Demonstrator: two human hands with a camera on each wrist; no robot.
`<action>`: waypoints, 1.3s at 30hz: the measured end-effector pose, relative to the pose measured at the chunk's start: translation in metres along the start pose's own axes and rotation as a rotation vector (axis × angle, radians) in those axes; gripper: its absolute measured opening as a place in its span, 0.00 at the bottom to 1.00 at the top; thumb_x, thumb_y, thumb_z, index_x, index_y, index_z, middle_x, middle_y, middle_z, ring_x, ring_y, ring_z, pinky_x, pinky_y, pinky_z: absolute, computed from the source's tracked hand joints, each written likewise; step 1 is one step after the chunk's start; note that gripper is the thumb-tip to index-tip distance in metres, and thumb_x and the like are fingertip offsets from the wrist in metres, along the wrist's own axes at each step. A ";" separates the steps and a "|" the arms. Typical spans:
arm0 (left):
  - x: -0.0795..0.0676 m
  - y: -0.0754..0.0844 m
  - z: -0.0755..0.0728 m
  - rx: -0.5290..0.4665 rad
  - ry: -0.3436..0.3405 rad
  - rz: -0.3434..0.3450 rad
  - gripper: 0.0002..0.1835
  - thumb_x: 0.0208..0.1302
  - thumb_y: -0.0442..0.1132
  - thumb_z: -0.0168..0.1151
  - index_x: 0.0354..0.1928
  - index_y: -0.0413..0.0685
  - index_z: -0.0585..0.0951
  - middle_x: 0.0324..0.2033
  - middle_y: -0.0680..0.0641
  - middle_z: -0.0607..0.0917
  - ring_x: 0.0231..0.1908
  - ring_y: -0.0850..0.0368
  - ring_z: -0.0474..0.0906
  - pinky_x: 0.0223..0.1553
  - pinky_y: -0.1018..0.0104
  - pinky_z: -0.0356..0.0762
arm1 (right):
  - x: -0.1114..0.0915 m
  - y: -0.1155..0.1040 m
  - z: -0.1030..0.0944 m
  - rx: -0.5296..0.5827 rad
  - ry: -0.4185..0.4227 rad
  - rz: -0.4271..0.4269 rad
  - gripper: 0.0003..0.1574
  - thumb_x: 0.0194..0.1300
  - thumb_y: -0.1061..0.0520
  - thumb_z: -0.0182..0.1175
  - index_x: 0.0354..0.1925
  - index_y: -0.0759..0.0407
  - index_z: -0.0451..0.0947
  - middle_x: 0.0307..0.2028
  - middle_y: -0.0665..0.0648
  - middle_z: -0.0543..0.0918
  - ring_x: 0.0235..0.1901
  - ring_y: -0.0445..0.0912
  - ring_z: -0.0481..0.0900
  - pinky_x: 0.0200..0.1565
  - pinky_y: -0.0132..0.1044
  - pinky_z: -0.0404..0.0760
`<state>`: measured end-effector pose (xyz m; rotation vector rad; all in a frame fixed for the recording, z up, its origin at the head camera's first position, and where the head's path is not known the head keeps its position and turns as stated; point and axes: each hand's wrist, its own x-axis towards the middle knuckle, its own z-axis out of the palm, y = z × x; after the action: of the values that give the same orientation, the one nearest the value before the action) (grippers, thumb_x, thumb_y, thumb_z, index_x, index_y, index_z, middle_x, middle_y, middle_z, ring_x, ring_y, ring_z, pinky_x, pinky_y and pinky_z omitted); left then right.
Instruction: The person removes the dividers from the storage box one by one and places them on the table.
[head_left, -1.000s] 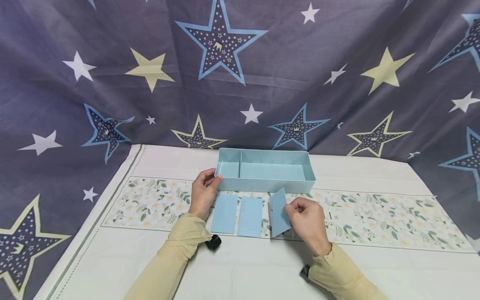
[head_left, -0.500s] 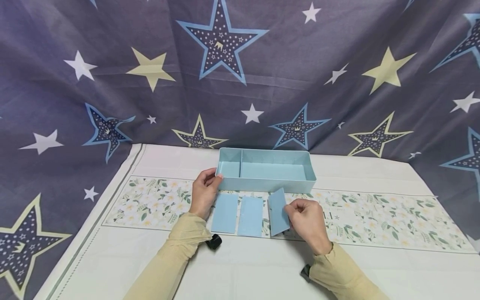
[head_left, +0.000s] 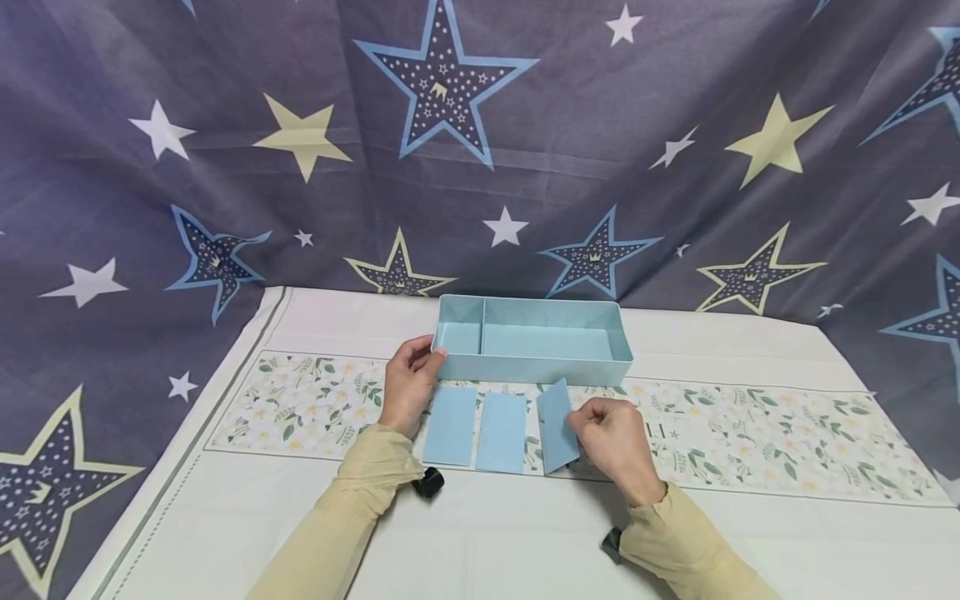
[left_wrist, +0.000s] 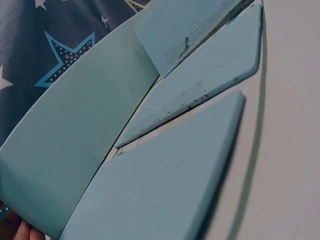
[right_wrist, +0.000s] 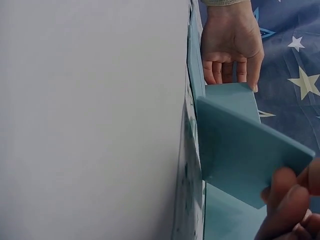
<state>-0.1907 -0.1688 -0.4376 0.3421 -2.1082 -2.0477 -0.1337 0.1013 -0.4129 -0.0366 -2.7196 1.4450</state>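
A light-blue box (head_left: 540, 369) with one inner divider (head_left: 482, 327) stands at the back of the table. My left hand (head_left: 408, 385) grips its left end, thumb on the front corner of the rim. My right hand (head_left: 613, 437) pinches the right edge of a thin blue panel (head_left: 557, 427), which is tilted up on the table in front of the box. In the right wrist view, thumb and fingers (right_wrist: 285, 200) hold that panel at one corner. Two similar panels, a left one (head_left: 450, 425) and a middle one (head_left: 501, 433), lie flat. Dark specks mark the middle panel's edge (left_wrist: 192, 102) in the left wrist view.
A white tablecloth (head_left: 487, 542) with a floral band (head_left: 750, 442) covers the table. Directly behind the box hangs a dark curtain (head_left: 562, 183) printed with stars. Black wrist straps show beneath both sleeves, one strap (head_left: 428, 483) near the left panel.
The held panel's tilt shifts very slightly, its top edge dipping a little. My left hand, the box and the two flat panels stay in place.
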 end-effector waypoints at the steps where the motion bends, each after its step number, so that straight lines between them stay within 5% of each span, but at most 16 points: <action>1: 0.000 0.000 0.000 -0.001 -0.001 0.000 0.19 0.65 0.40 0.62 0.57 0.46 0.75 0.53 0.44 0.77 0.51 0.53 0.75 0.52 0.57 0.73 | 0.000 0.000 0.000 -0.004 -0.008 0.003 0.13 0.57 0.64 0.59 0.16 0.59 0.77 0.09 0.52 0.73 0.09 0.45 0.70 0.13 0.33 0.66; 21: -0.001 0.000 0.000 0.009 -0.002 -0.001 0.19 0.65 0.41 0.62 0.57 0.46 0.75 0.53 0.44 0.77 0.51 0.53 0.75 0.52 0.57 0.74 | -0.001 0.000 0.001 0.009 -0.044 0.034 0.13 0.58 0.65 0.56 0.18 0.62 0.76 0.10 0.53 0.74 0.10 0.45 0.74 0.14 0.35 0.74; 39: -0.001 0.000 0.000 0.001 -0.006 0.003 0.20 0.65 0.40 0.62 0.58 0.44 0.75 0.53 0.44 0.77 0.51 0.53 0.75 0.52 0.57 0.73 | -0.001 0.000 0.001 -0.039 -0.087 0.042 0.15 0.58 0.62 0.57 0.15 0.59 0.74 0.09 0.53 0.74 0.09 0.46 0.73 0.13 0.36 0.70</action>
<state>-0.1901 -0.1687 -0.4375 0.3328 -2.1115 -2.0485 -0.1330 0.1008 -0.4133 -0.0342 -2.8329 1.4368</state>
